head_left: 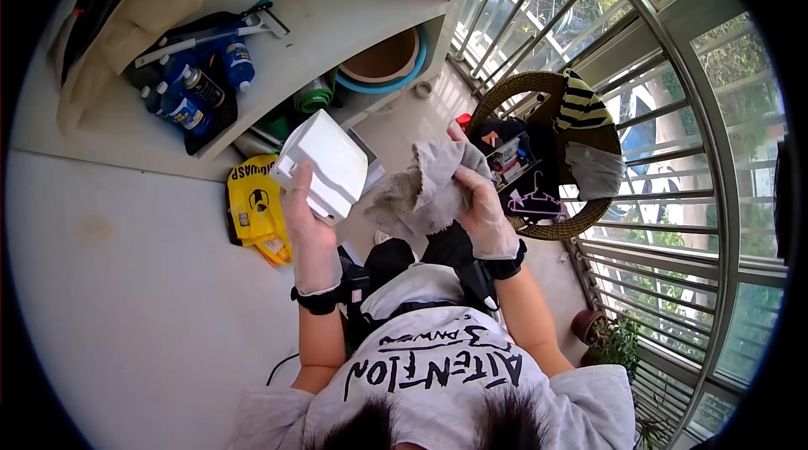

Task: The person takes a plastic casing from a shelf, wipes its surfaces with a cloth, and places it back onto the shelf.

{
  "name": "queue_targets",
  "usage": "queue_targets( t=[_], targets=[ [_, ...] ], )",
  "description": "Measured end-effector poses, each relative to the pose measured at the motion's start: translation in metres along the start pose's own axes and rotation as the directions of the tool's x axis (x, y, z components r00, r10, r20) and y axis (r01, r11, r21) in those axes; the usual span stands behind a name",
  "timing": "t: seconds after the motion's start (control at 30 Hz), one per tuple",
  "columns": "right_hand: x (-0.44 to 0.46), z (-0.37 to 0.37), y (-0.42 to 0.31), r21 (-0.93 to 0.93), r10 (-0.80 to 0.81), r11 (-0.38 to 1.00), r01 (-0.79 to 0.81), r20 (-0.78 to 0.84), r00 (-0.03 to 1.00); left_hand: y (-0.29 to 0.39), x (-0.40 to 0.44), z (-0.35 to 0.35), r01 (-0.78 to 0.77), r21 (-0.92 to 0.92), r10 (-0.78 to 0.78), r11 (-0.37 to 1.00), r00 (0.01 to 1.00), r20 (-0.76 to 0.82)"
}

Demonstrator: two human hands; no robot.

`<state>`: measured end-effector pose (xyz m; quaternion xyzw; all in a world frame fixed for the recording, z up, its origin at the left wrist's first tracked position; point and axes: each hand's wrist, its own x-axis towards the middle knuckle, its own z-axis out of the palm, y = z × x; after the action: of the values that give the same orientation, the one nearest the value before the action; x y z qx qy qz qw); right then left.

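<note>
My left hand (308, 235), in a clear thin glove, is closed around the lower edge of a white plastic box-like piece (330, 165). Its smooth, slightly curved face is turned up toward me. To the right, my gloved right hand (490, 216) grips a crumpled grey cloth (431, 187), which has darker, dirty-looking patches and hangs down from the fingers. A gap separates the cloth from the white piece. Part of the fingers of both hands is hidden behind what they hold.
A wicker basket (539, 231) with clothes and a pink hanger (535, 197) stands right, beside the window bars (665, 231). Blue bottles (187, 109) and a squeegee (268, 22) lie on the shelf (337, 4). A yellow bag (255, 207) hangs left; a potted plant (614, 342) stands lower right.
</note>
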<state>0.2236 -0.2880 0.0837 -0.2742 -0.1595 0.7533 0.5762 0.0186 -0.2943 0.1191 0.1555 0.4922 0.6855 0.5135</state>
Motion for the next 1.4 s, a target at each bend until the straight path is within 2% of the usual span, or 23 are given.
queue_targets(
  t=[0.07, 0.13, 0.23, 0.33, 0.37, 0.43, 0.47, 0.53, 0.6, 0.67, 0.73, 0.8, 0.87, 0.97, 1.0, 1.07, 1.1, 1.13, 1.2, 1.23, 1.27, 1.33, 1.4],
  targets=[
    [0.008, -0.020, 0.001, -0.066, 0.002, 0.998, -0.005, -0.050, 0.999, -0.001, -0.007, 0.003, -0.119, 0.086, 0.106, 0.989, 0.984, 0.140],
    [0.012, -0.029, -0.010, -0.121, 0.026, 0.992, -0.038, -0.102, 0.994, -0.004, -0.003, 0.013, 0.048, 0.126, -0.055, 0.991, 0.997, 0.058],
    [0.017, -0.067, -0.026, -0.124, 0.076, 0.990, -0.069, 0.047, 0.996, -0.021, 0.018, 0.000, 0.094, 0.426, -0.179, 0.900, 0.970, 0.164],
    [0.014, -0.100, -0.033, -0.149, 0.193, 0.970, -0.194, -0.016, 0.981, -0.040, 0.034, -0.015, 0.085, 0.701, -0.308, 0.708, 0.931, 0.198],
    [0.013, -0.118, -0.032, -0.072, 0.294, 0.951, -0.301, -0.085, 0.952, -0.050, 0.039, -0.021, 0.048, 0.832, -0.343, 0.553, 0.923, 0.174],
    [0.015, -0.176, -0.023, -0.234, 0.234, 0.915, -0.329, -0.355, 0.905, -0.068, 0.049, -0.026, -0.024, 0.984, -0.369, 0.179, 0.925, 0.090],
    [0.013, -0.210, -0.014, -0.310, 0.193, 0.872, -0.380, -0.496, 0.847, -0.078, 0.052, -0.028, -0.030, 0.987, -0.391, 0.159, 0.916, 0.091],
    [-0.001, -0.258, -0.001, 0.041, 0.441, 0.859, -0.510, -0.565, 0.698, -0.098, 0.053, -0.037, -0.031, 0.997, -0.324, 0.074, 0.944, 0.053],
    [-0.021, -0.295, 0.016, -0.209, 0.272, 0.852, -0.480, -0.607, 0.747, -0.115, 0.057, -0.049, -0.082, 0.982, -0.386, 0.168, 0.911, 0.142],
    [-0.029, -0.332, 0.027, -0.140, 0.382, 0.772, -0.620, -0.678, 0.628, -0.134, 0.066, -0.059, 0.006, 0.977, -0.336, 0.215, 0.940, 0.068],
    [-0.031, -0.384, 0.043, -0.238, 0.319, 0.680, -0.694, -0.755, 0.573, -0.147, 0.066, -0.071, -0.074, 0.984, -0.307, 0.160, 0.944, 0.121],
    [-0.020, -0.400, 0.043, -0.131, 0.257, 0.664, -0.736, -0.885, 0.389, -0.157, 0.069, -0.079, -0.034, 0.980, -0.417, 0.196, 0.902, 0.114],
    [0.002, -0.396, 0.035, -0.071, 0.219, 0.741, -0.668, -0.915, 0.340, -0.169, 0.073, -0.085, 0.101, 0.987, -0.569, 0.121, 0.822, -0.014],
    [0.037, -0.405, 0.019, -0.138, 0.144, 0.744, -0.653, -0.922, 0.359, -0.183, 0.080, -0.092, 0.153, 0.988, -0.574, 0.013, 0.810, -0.118],
    [0.037, -0.493, 0.053, -0.457, -0.046, 0.545, -0.703, -0.853, 0.519, -0.186, 0.080, -0.093, 0.195, 0.981, -0.580, 0.014, 0.801, -0.151],
    [0.039, -0.499, 0.048, -0.705, -0.109, 0.317, -0.634, -0.691, 0.714, -0.191, 0.078, -0.090, 0.260, 0.966, -0.552, 0.017, 0.808, -0.207],
    [0.056, -0.482, 0.032, -0.438, 0.009, 0.338, -0.833, -0.884, 0.468, -0.192, 0.080, -0.089, 0.278, 0.961, -0.581, -0.003, 0.781, -0.228],
    [0.065, -0.460, 0.015, -0.418, 0.010, 0.270, -0.868, -0.900, 0.436, -0.196, 0.082, -0.085, 0.296, 0.955, -0.608, -0.024, 0.754, -0.249],
    [0.056, -0.573, 0.071, -0.313, 0.080, 0.562, -0.766, -0.901, 0.427, -0.204, 0.080, -0.070, 0.295, 0.954, -0.583, -0.048, 0.767, -0.267],
    [0.056, -0.565, 0.061, -0.673, -0.072, 0.305, -0.674, -0.722, 0.688, -0.209, 0.079, -0.070, 0.321, 0.947, -0.575, -0.003, 0.774, -0.265],
    [0.060, -0.547, 0.047, -0.670, -0.058, 0.301, -0.679, -0.724, 0.688, -0.214, 0.078, -0.068, 0.346, 0.937, -0.566, 0.040, 0.781, -0.264],
    [0.076, -0.493, 0.023, -0.382, 0.053, 0.668, -0.639, -0.832, 0.553, -0.207, 0.077, -0.028, 0.286, 0.957, -0.539, -0.048, 0.799, -0.266],
    [0.072, -0.494, 0.025, -0.236, 0.149, 0.764, -0.600, -0.841, 0.520, -0.207, 0.074, -0.011, 0.468, 0.883, -0.557, 0.045, 0.745, -0.367]
  ],
)
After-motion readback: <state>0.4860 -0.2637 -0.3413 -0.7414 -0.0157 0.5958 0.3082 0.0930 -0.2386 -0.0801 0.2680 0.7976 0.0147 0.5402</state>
